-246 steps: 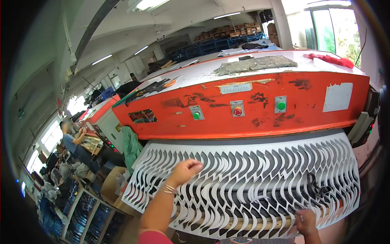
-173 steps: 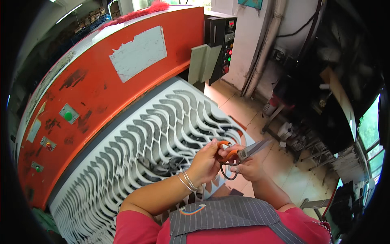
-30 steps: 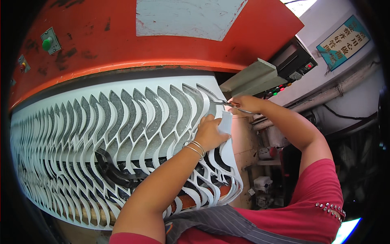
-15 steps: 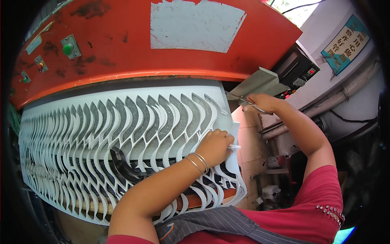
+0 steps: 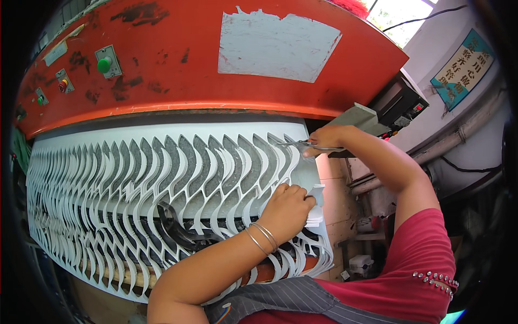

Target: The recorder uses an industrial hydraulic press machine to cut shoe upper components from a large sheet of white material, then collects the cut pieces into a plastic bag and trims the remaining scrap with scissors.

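Observation:
A stack of white sheets point(image 5: 280, 126), cut through with rows of curved leaf-shaped openings, lies in front of me. My left hand point(image 5: 288, 209) is closed on the stack near its right edge, with the knuckles up; its fingertips are partly hidden. White layered ends point(image 5: 314, 216) stick out beside the thumb. In my right hand point(image 5: 333, 139) is a pair of scissors point(image 5: 295, 143), its blades pointing left over the far right part of the sheets. A black curved cutting die point(image 5: 178, 229) rests on the sheets left of my left wrist.
Across the far side stands a red machine body point(image 5: 189, 86) with a green push button point(image 5: 104, 65). A black control box point(image 5: 402, 102) and a grey metal plate point(image 5: 353, 119) lie beyond my right hand. Pipes point(image 5: 448, 143) run along the right wall.
My right hand has brought the scissors left, from beyond the sheets' edge to over their far right corner. My left hand stays on the stack's right side. The view has shifted slightly.

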The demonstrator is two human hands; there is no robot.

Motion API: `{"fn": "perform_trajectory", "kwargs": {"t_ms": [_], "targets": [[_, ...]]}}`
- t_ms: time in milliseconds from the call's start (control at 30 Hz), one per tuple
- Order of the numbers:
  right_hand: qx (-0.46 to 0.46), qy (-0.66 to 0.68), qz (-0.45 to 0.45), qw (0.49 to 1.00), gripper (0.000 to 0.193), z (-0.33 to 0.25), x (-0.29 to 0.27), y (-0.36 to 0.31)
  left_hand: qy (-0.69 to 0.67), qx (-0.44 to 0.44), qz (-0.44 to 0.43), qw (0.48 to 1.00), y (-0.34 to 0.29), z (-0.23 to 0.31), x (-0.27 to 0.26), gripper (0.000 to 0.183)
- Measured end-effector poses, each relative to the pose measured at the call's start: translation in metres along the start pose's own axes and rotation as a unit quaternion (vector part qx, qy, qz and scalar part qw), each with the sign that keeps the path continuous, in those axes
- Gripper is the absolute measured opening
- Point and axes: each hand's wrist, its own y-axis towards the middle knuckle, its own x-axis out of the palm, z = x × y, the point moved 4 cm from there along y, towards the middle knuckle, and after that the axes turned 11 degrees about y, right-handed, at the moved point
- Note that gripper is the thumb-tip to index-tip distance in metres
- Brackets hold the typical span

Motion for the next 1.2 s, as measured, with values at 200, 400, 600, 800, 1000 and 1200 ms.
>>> {"fn": "perform_trajectory", "kwargs": {"t_ms": [200, 400, 600, 800, 1000, 1200], "targets": [[0.011, 0.034, -0.06, 0.998, 0.087, -0.001, -0.002, -0.006, 0.015, 0.01, 0.034, 0.999, -0.003, 0.001, 0.001, 0.011], [0.021, -0.005, 0.026, 0.999, 0.082, -0.008, 0.015, 0.0, 0.007, 0.006, -0.005, 1.0, -0.003, 0.001, 0.001, 0.016], [-0.001, -0.003, 0.081, 0.997, 0.082, 0.004, 0.014, 0.001, -0.014, 0.012, -0.012, 1.0, -0.008, 0.003, -0.009, 0.018], [0.011, 0.022, 0.035, 0.999, 0.079, 0.01, 0.02, -0.011, -0.123, -0.024, -0.055, 0.991, -0.04, 0.021, -0.029, 0.027], [-0.007, 0.032, 0.023, 0.999, 0.073, -0.005, -0.005, -0.026, -0.078, 0.008, -0.042, 0.996, -0.072, 0.019, -0.044, 0.028], [-0.011, -0.071, -0.017, 0.997, 0.078, -0.057, -0.014, 0.005, -0.019, 0.012, -0.063, 0.998, -0.08, 0.031, -0.046, 0.03]]}}
